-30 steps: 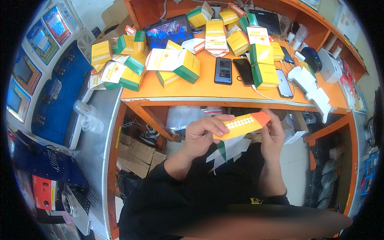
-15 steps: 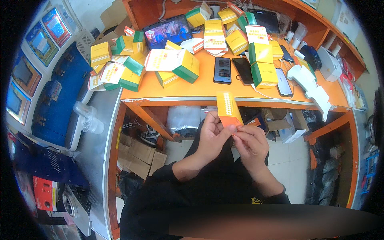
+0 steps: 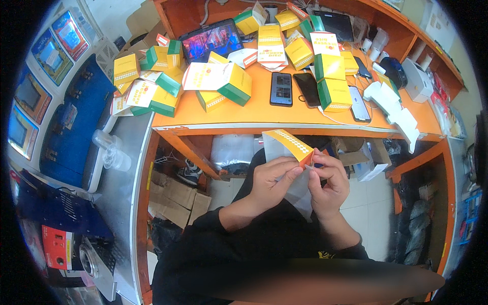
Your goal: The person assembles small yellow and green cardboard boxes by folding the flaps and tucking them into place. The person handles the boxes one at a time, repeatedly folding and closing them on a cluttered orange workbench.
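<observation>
Above my lap, in front of the table edge, I hold a small folding carton (image 3: pixel 288 143), yellow with a row of white dots and an orange end. Its pale grey-white inner side shows on the left, and a whitish flap hangs below between my hands. My left hand (image 3: pixel 274 180) grips the carton's lower left side with thumb and fingers. My right hand (image 3: pixel 328 182) pinches its right end, thumb and forefinger at the orange part. What exactly lies under the right fingertips is too small to tell.
Yellow, green and white cartons (image 3: pixel 236 84) crowd the orange table (image 3: pixel 213 114), with a tablet (image 3: pixel 211 40), a dark phone (image 3: pixel 281 89) and another phone (image 3: pixel 359 104) among them. Torn white packing (image 3: pixel 391 109) overhangs the right front edge. Clear plastic cups (image 3: pixel 114 152) lie on the metal counter at left.
The carton has turned from nearly upright to a slant, its far end swinging left and its pale inner side coming into view. Both hands have shifted slightly, the right one rightward.
</observation>
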`<state>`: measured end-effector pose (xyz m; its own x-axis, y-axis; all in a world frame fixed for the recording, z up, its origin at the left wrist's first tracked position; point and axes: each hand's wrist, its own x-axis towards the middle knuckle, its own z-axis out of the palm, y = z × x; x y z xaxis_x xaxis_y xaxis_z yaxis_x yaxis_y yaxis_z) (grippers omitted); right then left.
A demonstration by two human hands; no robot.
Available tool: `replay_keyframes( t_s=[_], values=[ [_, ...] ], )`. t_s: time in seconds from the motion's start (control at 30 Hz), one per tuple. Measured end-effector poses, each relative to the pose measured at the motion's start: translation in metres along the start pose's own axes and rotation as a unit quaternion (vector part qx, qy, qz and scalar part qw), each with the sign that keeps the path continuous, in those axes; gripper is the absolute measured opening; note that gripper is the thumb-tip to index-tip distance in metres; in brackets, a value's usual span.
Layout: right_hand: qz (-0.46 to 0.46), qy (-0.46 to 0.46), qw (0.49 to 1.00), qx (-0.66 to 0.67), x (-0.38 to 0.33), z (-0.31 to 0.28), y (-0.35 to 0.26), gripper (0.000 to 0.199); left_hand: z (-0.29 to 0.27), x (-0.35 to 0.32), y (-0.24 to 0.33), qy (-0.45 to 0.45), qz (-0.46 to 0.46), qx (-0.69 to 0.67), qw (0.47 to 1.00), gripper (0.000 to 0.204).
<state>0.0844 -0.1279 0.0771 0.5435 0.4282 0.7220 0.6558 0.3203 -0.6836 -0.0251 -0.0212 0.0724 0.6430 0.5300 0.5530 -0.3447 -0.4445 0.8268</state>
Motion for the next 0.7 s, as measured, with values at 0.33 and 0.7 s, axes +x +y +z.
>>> replay_keyframes(
  t_s=[0.33, 0.7],
  values=[
    [-0.004, -0.017, 1.000, -0.019, -0.005, 0.001, -0.003, 0.007, 0.008, -0.006, -0.011, 0.011, -0.136, -0.183, 0.974, 0.016],
    [-0.076, -0.037, 0.995, -0.060, -0.004, 0.002, -0.008, 0.012, 0.012, -0.009, -0.012, 0.030, -0.175, -0.216, 0.960, 0.017]
  ],
)
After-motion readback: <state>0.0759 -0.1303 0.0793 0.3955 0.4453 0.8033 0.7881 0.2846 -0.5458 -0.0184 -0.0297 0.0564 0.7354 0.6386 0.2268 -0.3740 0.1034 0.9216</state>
